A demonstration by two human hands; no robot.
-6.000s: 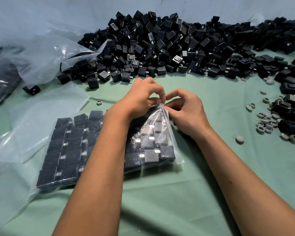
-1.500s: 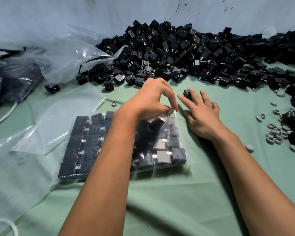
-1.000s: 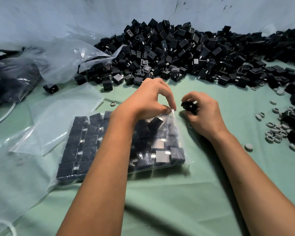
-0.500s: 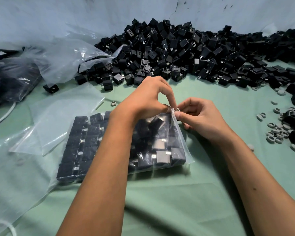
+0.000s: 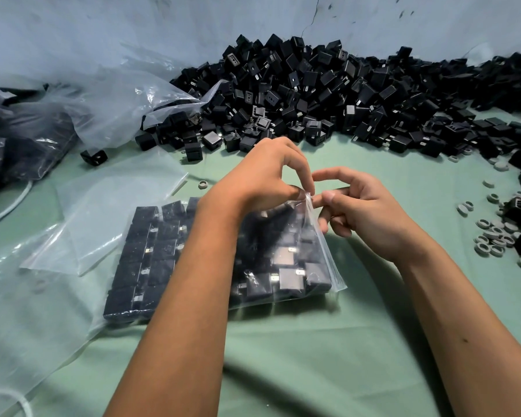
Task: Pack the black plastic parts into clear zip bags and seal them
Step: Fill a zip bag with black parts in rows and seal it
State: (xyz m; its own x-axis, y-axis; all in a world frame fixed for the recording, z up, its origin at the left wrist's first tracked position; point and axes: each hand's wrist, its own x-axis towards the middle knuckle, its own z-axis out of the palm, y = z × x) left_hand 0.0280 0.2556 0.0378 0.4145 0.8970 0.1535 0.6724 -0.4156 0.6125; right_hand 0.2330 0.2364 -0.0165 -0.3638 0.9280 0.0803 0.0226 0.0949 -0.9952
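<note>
A clear zip bag filled with rows of black plastic parts lies on the green cloth, partly under my left forearm. My left hand pinches the bag's upper right corner and lifts it. My right hand hovers just right of that corner with loosely curved fingers; I see nothing in it, and its thumb tip is close to the bag's open edge. A big pile of loose black parts stretches along the back.
Empty clear zip bags lie left of the filled one. A large crumpled plastic sack and dark filled bags sit at back left. Grey rings and more black parts are scattered at right. A white cable runs at the left.
My right hand took a loose black part from the cloth and brought it to the bag's mouth; now that hand is empty. My left hand has kept pinching the bag's corner.
</note>
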